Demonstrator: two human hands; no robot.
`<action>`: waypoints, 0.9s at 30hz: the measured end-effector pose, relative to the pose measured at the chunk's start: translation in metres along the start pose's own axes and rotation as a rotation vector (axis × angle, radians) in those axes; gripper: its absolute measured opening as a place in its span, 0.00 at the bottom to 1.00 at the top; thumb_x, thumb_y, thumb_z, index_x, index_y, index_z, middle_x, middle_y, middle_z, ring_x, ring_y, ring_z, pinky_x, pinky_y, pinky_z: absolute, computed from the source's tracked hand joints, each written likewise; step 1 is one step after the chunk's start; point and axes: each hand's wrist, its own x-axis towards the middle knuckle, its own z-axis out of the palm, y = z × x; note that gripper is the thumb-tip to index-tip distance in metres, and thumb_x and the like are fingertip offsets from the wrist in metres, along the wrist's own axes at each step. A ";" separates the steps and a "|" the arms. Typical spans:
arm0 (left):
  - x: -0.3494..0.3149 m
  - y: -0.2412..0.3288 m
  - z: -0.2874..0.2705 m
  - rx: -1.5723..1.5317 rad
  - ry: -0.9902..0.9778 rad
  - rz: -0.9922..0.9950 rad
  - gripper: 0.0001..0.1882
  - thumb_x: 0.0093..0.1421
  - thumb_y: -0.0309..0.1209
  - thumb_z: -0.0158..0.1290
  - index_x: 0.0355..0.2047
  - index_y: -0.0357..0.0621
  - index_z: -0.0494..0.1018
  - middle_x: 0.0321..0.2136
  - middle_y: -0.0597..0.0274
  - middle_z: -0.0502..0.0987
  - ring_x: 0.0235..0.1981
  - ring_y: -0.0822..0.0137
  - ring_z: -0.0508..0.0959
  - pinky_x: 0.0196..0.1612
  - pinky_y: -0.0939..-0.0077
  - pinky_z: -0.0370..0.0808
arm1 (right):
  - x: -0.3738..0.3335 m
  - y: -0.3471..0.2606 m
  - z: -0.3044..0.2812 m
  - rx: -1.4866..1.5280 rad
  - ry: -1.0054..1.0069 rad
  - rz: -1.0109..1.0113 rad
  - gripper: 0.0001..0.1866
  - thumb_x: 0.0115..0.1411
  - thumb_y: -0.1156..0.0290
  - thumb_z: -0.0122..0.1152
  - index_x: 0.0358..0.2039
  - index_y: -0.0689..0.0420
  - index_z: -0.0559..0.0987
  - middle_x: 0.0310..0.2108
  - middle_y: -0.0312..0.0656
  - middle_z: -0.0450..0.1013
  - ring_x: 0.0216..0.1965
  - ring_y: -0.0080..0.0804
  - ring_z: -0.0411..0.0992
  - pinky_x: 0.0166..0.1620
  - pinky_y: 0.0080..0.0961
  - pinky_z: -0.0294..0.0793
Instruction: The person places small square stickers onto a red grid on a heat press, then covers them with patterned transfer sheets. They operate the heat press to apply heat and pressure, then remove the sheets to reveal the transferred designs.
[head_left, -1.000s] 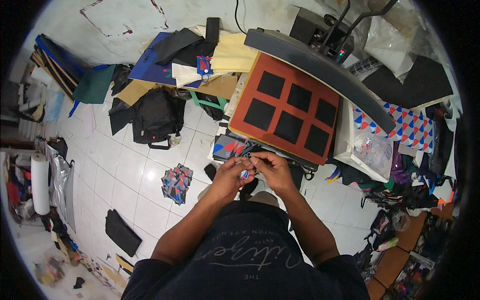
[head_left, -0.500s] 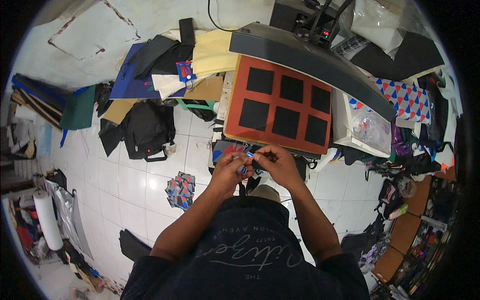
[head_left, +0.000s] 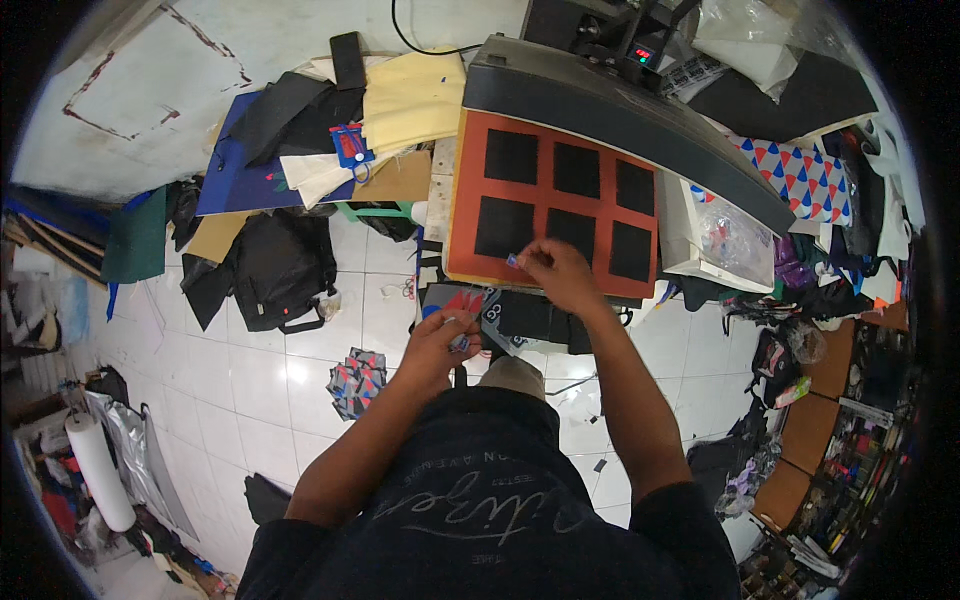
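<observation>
While right fingers (head_left: 543, 250) hold tag (head_left: 513, 261) over red pad (head_left: 545, 188), white-tiled floor (head_left: 300, 380) spreads below.

Black backpack (head_left: 283, 268), yellow cloth (head_left: 412, 98), white roll (head_left: 99, 472)

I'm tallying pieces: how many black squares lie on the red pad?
6 black squares on the pad: far row, left, middle and right; near row, left, middle (partly behind the right hand) and right. Any behind the raised press would be hidden.
</observation>
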 end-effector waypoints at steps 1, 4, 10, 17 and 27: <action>-0.001 0.002 -0.002 0.025 0.013 -0.006 0.08 0.60 0.27 0.54 0.38 0.41 0.69 0.33 0.59 0.74 0.34 0.67 0.75 0.41 0.71 0.75 | 0.012 0.007 -0.005 -0.042 0.008 -0.027 0.12 0.59 0.62 0.59 0.35 0.58 0.79 0.35 0.43 0.76 0.36 0.35 0.75 0.40 0.33 0.71; -0.003 -0.002 -0.016 0.109 0.009 0.172 0.08 0.60 0.28 0.54 0.38 0.41 0.69 0.34 0.59 0.74 0.34 0.67 0.75 0.38 0.74 0.75 | 0.043 0.022 -0.005 -0.106 0.026 -0.034 0.12 0.58 0.63 0.61 0.31 0.59 0.79 0.27 0.41 0.75 0.29 0.29 0.73 0.33 0.27 0.69; -0.018 0.006 -0.030 0.011 0.122 0.051 0.10 0.61 0.30 0.53 0.39 0.40 0.68 0.33 0.58 0.73 0.32 0.68 0.75 0.35 0.76 0.74 | 0.051 0.035 0.002 -0.239 0.047 0.017 0.12 0.56 0.61 0.61 0.29 0.58 0.80 0.27 0.43 0.76 0.29 0.34 0.75 0.34 0.31 0.70; -0.022 0.009 -0.028 0.012 0.102 0.028 0.10 0.60 0.27 0.52 0.40 0.38 0.68 0.35 0.58 0.72 0.35 0.66 0.73 0.41 0.74 0.74 | 0.038 0.025 0.008 -0.361 0.123 0.016 0.11 0.58 0.60 0.60 0.33 0.55 0.80 0.36 0.46 0.74 0.39 0.44 0.75 0.43 0.40 0.73; -0.018 0.008 -0.029 0.060 0.111 -0.001 0.11 0.61 0.30 0.52 0.40 0.38 0.68 0.34 0.58 0.72 0.34 0.65 0.73 0.43 0.70 0.73 | 0.033 0.024 0.013 -0.413 0.224 -0.009 0.10 0.58 0.61 0.59 0.33 0.54 0.80 0.36 0.44 0.73 0.39 0.43 0.75 0.43 0.40 0.74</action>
